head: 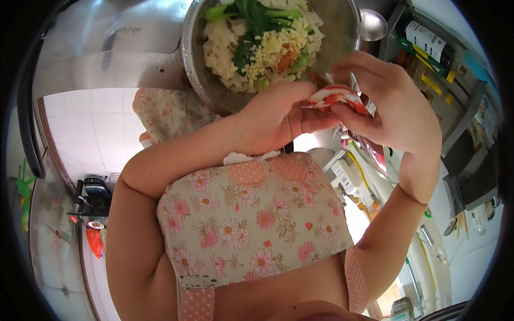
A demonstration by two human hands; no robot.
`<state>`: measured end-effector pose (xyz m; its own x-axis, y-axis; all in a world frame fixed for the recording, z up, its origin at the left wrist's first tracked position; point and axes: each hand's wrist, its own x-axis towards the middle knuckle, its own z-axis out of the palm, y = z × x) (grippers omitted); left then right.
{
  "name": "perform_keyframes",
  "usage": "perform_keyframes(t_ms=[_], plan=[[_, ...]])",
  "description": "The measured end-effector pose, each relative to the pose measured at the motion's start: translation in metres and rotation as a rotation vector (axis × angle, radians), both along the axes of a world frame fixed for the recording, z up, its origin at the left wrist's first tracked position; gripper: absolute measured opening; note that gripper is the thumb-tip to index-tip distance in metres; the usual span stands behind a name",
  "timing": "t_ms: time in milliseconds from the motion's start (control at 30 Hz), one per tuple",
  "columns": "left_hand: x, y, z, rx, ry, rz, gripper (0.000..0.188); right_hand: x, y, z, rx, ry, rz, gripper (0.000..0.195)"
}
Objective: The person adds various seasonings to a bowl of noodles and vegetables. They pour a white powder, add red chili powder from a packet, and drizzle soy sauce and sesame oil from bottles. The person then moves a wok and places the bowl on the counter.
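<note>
A red and white plastic packet [339,96] is pinched between both hands. My left hand [285,108] has its fingers on the packet's left side. From the right, my right hand [391,96] grips it with bent fingers, and part of the packet is hidden behind them. Just beyond the hands stands a round metal pan [194,68]. Wide white noodles [219,52] lie in it, with green leafy vegetables [253,20] on top. Chopped garlic [267,52] is heaped over them, with a patch of reddish-brown seasoning [286,58] on the heap.
A metal ladle [372,25] is right of the pan. A rack [389,38] with bottles [429,42] stands farther right. The stainless steel stove panel [108,68] spans the left front. A floral apron [257,224] covers my chest.
</note>
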<state>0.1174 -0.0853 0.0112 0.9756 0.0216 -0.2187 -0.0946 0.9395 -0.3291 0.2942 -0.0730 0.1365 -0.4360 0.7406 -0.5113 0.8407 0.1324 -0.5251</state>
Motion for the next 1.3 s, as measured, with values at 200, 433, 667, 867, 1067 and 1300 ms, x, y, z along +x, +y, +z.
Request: perform_keyframes(t_ms=[200,433,667,867,1067,1300], plan=[[-0.002,0.002,-0.004,-0.016,-0.01,0.04,0.037,0.004,0.001,-0.006,0.04,0.024,0.003,0.026],[-0.005,0.002,0.0,-0.018,0.046,-0.041,0.036,0.004,-0.005,-0.008,0.017,0.045,-0.027,0.026],[-0.004,0.001,0.002,0.01,0.051,-0.002,0.036,0.009,-0.003,-0.009,0.08,0.065,0.007,0.026],[-0.003,-0.001,0.0,-0.026,0.093,0.012,0.033,0.008,0.001,-0.015,-0.083,0.073,-0.01,0.025],[-0.004,-0.003,0.001,-0.041,0.093,0.01,0.034,0.006,-0.002,-0.016,-0.095,0.05,-0.012,0.025],[-0.005,-0.002,0.002,0.014,0.172,-0.075,0.039,0.005,-0.002,-0.013,-0.087,-0.014,0.031,0.028]])
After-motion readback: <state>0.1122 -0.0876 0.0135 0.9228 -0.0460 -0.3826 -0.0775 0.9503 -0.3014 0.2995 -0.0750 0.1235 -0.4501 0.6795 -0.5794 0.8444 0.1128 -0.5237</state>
